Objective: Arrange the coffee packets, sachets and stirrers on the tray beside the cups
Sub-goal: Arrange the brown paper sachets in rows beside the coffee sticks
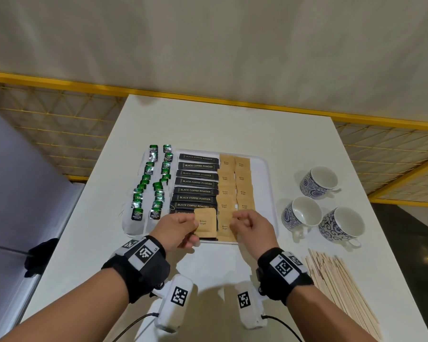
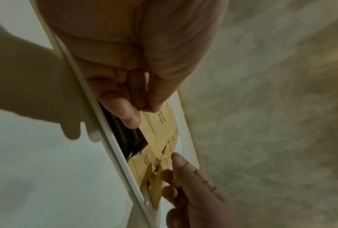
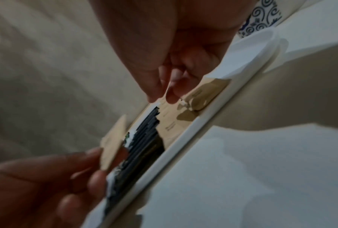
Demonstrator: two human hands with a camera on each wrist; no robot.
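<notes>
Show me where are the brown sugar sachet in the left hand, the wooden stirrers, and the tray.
brown sugar sachet [image 1: 204,223], head view, printed front.
wooden stirrers [image 1: 336,282], head view, middle of bundle.
tray [image 1: 266,174], head view, right rim.

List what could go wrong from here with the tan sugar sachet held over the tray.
1. The left hand pinches the tan paper brown sugar sachet over the black coffee powder sticks; released there, it would likely cover them rather than join the sugar columns.
2. The right hand, fingers curled, hovers at the near sachets of the brown sugar columns; it may nudge them askew.
3. The white tray looks nearly full, while the wooden stirrers lie outside.
</notes>
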